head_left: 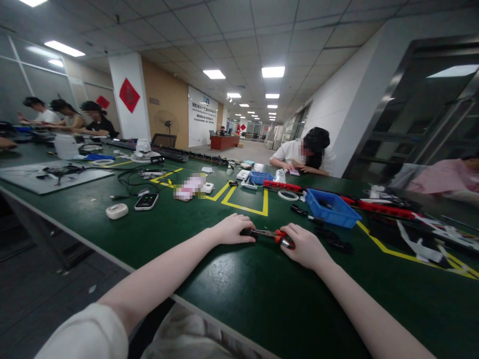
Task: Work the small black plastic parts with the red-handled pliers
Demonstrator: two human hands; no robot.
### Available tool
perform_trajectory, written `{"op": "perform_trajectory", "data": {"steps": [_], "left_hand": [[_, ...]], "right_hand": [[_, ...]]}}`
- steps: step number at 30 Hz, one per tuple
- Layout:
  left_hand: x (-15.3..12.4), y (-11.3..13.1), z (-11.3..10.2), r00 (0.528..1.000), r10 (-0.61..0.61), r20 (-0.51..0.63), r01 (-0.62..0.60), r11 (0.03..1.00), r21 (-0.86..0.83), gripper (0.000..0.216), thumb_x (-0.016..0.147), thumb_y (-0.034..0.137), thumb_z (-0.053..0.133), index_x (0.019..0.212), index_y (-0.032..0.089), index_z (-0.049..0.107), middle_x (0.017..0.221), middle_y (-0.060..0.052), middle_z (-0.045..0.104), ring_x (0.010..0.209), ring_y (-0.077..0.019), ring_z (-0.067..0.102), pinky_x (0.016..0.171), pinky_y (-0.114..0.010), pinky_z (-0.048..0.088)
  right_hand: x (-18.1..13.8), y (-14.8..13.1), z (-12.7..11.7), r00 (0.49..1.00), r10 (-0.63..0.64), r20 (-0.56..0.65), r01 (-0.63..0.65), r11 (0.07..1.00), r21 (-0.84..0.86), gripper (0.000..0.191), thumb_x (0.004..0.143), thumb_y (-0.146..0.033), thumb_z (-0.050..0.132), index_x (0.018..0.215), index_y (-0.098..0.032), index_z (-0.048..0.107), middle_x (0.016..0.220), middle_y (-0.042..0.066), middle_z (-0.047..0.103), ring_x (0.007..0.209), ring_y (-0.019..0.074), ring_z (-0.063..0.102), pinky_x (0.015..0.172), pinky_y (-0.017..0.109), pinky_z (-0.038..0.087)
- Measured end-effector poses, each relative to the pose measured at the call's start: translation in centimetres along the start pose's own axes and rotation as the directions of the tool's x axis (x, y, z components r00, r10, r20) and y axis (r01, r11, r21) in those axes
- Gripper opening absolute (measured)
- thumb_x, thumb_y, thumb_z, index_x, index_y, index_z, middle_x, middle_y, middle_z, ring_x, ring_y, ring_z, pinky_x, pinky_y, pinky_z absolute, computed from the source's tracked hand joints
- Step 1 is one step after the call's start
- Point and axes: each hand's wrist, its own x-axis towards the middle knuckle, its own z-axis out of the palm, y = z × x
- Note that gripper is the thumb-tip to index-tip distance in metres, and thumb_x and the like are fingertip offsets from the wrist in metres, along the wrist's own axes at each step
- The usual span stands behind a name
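Right grip (pixel 304 244) is grasping red-and-black-handled metal pliers (pixel 266 233) low over the green worktop (pixel 230 281), while the left grip (pixel 232 230) is pinching a small black part (pixel 247 232) at their nose; whether the nose is biting on it, I cannot tell. Steadying that part and keeping the pliers in line with it would probably be serving best. Both forearms (pixel 164 271) are slanting inward from the near edge, backs of the hands facing up. Farther right, an open blue plastic bin (pixel 335 217) is sitting.
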Motion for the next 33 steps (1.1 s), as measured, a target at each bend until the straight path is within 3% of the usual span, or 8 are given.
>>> {"op": "perform_trajectory", "data": {"steps": [10,21,33], "left_hand": [[0.19,-0.30,-0.04,1.000,0.007,-0.003,-0.007,1.000,-0.002,0.033,0.089,0.046,0.060,0.109,0.019,0.062,0.103,-0.005,0.064,0.093,-0.0203,0.062,0.080,-0.030,0.046],[0.10,0.07,-0.29,1.000,-0.016,0.013,0.018,0.986,-0.164,0.030,0.093,0.039,0.056,0.114,0.018,0.061,0.109,-0.008,0.061,0.101,-0.0203,0.061,0.088,-0.028,0.048],[0.07,-0.11,-0.10,1.000,-0.023,0.010,0.024,0.984,-0.175,0.033,0.091,0.039,0.059,0.117,0.018,0.062,0.108,-0.007,0.064,0.101,-0.0205,0.062,0.087,-0.029,0.048]], "right_hand": [[0.17,0.28,-0.05,0.998,-0.009,-0.059,0.009,1.000,-0.014,0.027,0.079,-0.026,0.057,0.105,-0.018,0.062,0.100,0.009,0.066,0.089,0.0228,0.064,0.077,0.034,0.051],[0.15,0.27,0.18,0.998,-0.004,-0.055,0.004,1.000,-0.002,0.026,0.080,-0.026,0.056,0.104,-0.018,0.061,0.099,0.009,0.066,0.087,0.0231,0.063,0.079,0.035,0.051],[0.05,0.29,0.17,0.998,0.011,-0.058,-0.012,1.000,-0.021,0.028,0.078,-0.027,0.058,0.104,-0.018,0.062,0.100,0.010,0.066,0.088,0.0242,0.063,0.077,0.036,0.050]]}}
